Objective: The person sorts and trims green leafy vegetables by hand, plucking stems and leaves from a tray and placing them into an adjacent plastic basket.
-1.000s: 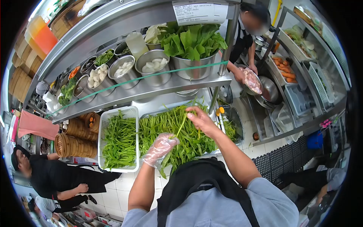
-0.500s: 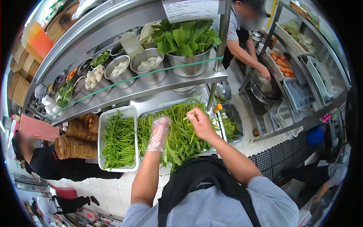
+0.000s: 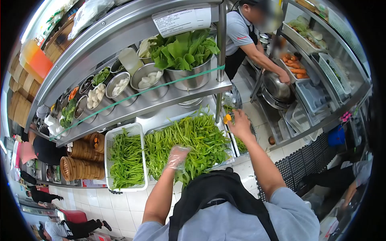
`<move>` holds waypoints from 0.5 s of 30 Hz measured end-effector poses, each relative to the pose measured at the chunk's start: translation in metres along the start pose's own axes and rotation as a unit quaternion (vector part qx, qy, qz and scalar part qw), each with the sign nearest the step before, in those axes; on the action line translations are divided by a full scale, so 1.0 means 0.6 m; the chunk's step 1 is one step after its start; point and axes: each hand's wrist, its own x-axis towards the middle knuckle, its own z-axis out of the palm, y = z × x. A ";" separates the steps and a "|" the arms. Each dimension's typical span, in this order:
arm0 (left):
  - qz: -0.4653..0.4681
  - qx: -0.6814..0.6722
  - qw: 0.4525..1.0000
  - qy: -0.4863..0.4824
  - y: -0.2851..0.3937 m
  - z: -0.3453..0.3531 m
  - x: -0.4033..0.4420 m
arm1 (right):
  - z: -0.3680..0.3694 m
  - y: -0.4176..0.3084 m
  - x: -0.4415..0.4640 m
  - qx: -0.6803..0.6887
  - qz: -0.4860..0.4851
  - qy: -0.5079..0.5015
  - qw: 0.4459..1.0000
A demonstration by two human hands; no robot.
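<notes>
My left hand (image 3: pixel 178 156), in a clear plastic glove, is over the near side of a wide tray heaped with long-stemmed leafy greens (image 3: pixel 201 134); the glove blurs its fingers. My bare right hand (image 3: pixel 241 125) is beyond the tray's right edge, above a bin (image 3: pixel 253 129) with green scraps in it. Its fingers are stretched out and apart, and I see nothing held. An orange-yellow object (image 3: pixel 227 118) is just left of it, its kind unclear. Left of the tray, a white perforated basket (image 3: pixel 145 160) holds trimmed green stems.
A steel shelf (image 3: pixel 161 97) above the tray carries metal pots of vegetables. Bamboo steamers (image 3: pixel 82 168) stand left of the basket. At the right, a co-worker's hand (image 3: pixel 284 77) touches a metal bowl (image 3: pixel 277 86) beside a rack (image 3: pixel 257 86). A black mat (image 3: pixel 299 170) covers some floor.
My right hand has moved right, from above the greens to above the bin, and its fingers have opened. My left hand has lowered toward the near greens. The camera view has shifted slightly.
</notes>
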 end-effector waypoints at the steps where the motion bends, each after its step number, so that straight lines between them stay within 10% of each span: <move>1: 0.026 -0.054 0.998 0.002 -0.025 0.007 0.006 | 0.000 -0.020 -0.014 0.063 -0.023 -0.006 0.998; 7: 0.027 -0.091 0.995 0.033 0.052 -0.062 -0.072 | 0.060 -0.149 -0.054 0.335 -0.093 -0.142 0.927; 11: 0.190 0.073 0.964 0.173 -0.060 -0.025 -0.043 | 0.101 -0.228 -0.066 0.235 -0.104 -0.183 0.949; 15: 0.146 0.023 0.989 0.029 0.010 -0.067 -0.052 | 0.128 -0.250 -0.075 0.314 -0.094 -0.158 0.932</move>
